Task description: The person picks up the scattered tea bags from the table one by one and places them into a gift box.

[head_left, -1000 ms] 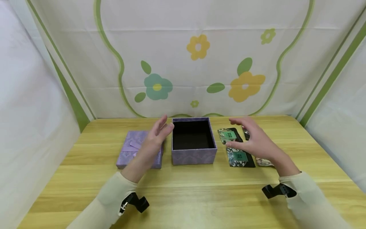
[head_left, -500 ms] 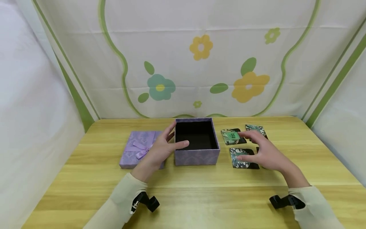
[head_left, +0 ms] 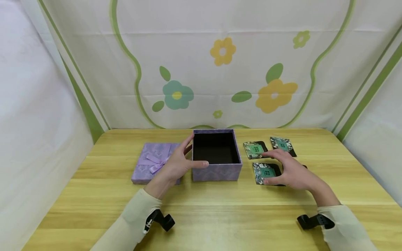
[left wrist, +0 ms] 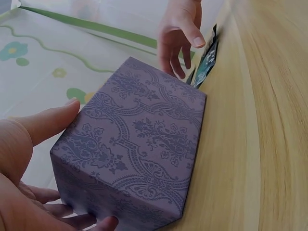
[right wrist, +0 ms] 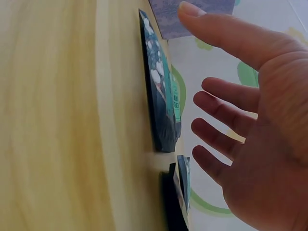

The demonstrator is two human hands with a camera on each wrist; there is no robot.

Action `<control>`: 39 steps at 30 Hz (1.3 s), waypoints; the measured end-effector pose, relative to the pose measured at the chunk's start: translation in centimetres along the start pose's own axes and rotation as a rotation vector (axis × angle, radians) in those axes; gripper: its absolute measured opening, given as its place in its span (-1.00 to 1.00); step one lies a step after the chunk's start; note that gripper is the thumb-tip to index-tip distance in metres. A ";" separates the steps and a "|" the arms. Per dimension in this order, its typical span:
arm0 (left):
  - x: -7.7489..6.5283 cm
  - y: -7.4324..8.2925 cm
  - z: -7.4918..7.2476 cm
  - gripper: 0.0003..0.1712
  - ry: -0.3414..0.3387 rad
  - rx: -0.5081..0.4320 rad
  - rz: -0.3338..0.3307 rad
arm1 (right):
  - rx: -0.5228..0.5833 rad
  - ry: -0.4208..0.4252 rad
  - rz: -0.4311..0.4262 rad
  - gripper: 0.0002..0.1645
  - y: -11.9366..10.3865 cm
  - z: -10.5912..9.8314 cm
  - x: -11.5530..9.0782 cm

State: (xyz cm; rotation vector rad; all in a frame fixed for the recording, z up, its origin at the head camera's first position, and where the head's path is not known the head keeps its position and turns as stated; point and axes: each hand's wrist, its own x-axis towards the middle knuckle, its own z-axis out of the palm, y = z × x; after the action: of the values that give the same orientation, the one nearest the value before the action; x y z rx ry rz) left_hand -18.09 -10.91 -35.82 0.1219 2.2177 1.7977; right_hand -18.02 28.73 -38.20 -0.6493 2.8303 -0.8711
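Observation:
An open purple box (head_left: pixel 215 172) with a patterned outside and black inside stands mid-table. My left hand (head_left: pixel 176 164) rests at its left side, fingers extended along the wall and thumb across the front rim; the left wrist view shows the thumb tip at the box edge. My right hand (head_left: pixel 296 171) is over several small flat packets, fingers loosely spread and holding nothing. Below its thumb lies a floral packet (head_left: pixel 262 170) with a green label. Behind that is another packet (head_left: pixel 253 150); a third packet (head_left: pixel 282 144) lies farther right. One more is mostly hidden by the hand.
A purple lid (head_left: pixel 150 164) with a ribbon bow lies left of the box, partly behind my left forearm. The wooden table (head_left: pixel 220 216) ends at a flower-printed cloth (head_left: pixel 194 62) at the back. Black straps with cameras (head_left: pixel 157 220) sit on both wrists.
My left hand has come right and down to the box's left side. My right hand has moved right and lower over the packets, uncovering the back right one. The box stays put.

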 end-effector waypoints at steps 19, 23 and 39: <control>0.0 -0.2 0.1 0.34 0.005 -0.002 0.009 | -0.106 -0.064 0.010 0.04 1.3 0.0 0.1; -0.2 -0.1 0.1 0.33 0.000 -0.003 0.014 | -0.124 -0.072 0.011 0.03 1.2 0.0 0.2; -0.1 -0.1 0.0 0.33 0.003 0.006 0.009 | -0.152 -0.086 -0.018 0.04 1.0 -0.3 0.2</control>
State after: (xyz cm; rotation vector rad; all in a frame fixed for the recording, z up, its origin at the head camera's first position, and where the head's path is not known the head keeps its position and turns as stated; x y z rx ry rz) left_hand -17.99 -10.95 -35.91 0.1301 2.2281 1.7973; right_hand -18.67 29.60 -38.50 -0.7132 2.8365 -0.6178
